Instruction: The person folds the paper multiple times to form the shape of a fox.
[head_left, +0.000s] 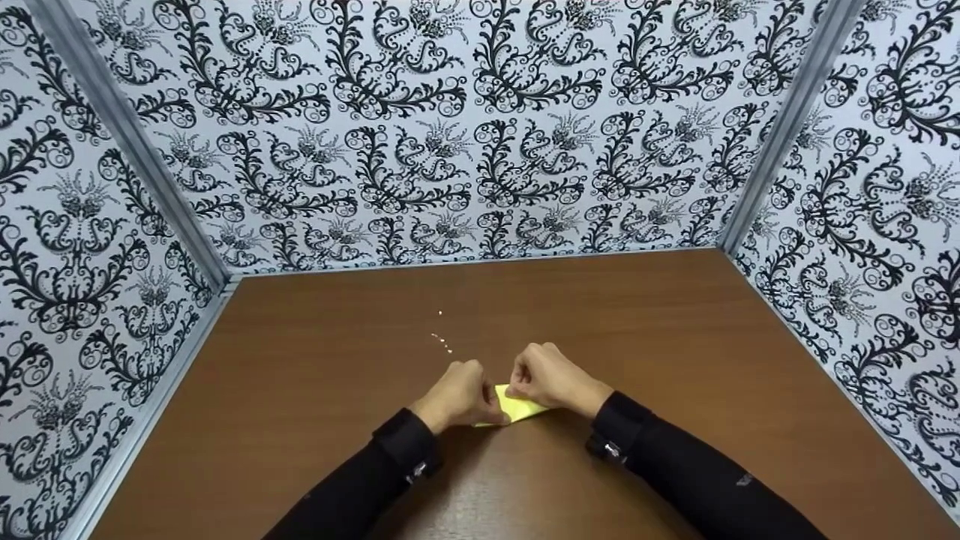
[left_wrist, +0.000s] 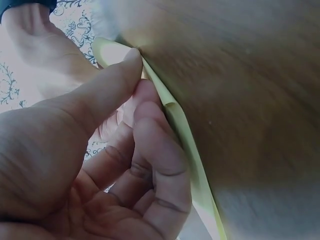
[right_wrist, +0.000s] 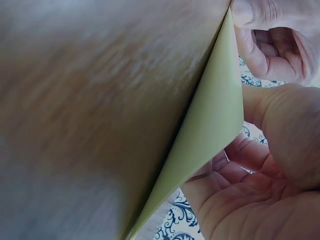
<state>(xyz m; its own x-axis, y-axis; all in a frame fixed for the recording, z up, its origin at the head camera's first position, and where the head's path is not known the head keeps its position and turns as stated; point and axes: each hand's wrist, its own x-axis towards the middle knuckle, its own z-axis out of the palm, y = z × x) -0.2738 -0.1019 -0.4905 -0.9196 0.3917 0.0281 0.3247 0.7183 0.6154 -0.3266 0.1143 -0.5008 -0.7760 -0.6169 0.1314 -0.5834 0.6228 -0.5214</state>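
we look into a booth-like work bay, walled on three sides around a brown wood-grain tabletop (head_left: 615,322). the far wall (head_left: 465,135), left wall (head_left: 75,255) and right wall (head_left: 870,225) all carry a black scroll-and-flower print on white, and we see a grey, metal-looking left post (head_left: 133,139) and a matching right post (head_left: 787,127) rising at the far corners. a pale grey rail (head_left: 141,420) edges the tabletop's left side. whether the bay stands in a lab, a workshop or a home, we cannot tell.
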